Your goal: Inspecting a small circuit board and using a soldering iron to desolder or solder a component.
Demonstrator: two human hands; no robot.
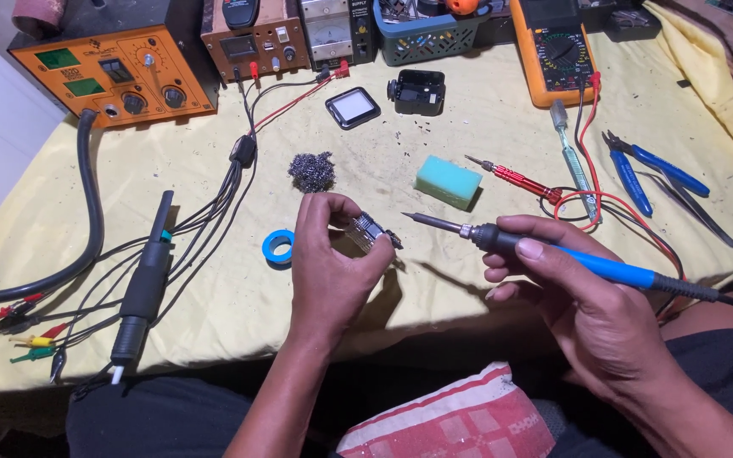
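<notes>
My left hand [330, 259] pinches a small metallic electronic part [372, 231] above the yellow cloth. My right hand [566, 284] grips a blue-handled soldering iron [553, 250] like a pen. Its dark tip [413, 218] points left and ends just right of the part, with a small gap between them. Its cord runs off to the right.
On the yellow table cloth [214, 305]: a blue tape roll [279, 246], steel wool [311, 171], a green sponge [448, 181], a red screwdriver [515, 178], blue cutters [646, 170], a black hot-air handle [146, 284]. Orange station [116, 76], power supply [252, 38] and multimeter [553, 51] stand at the back.
</notes>
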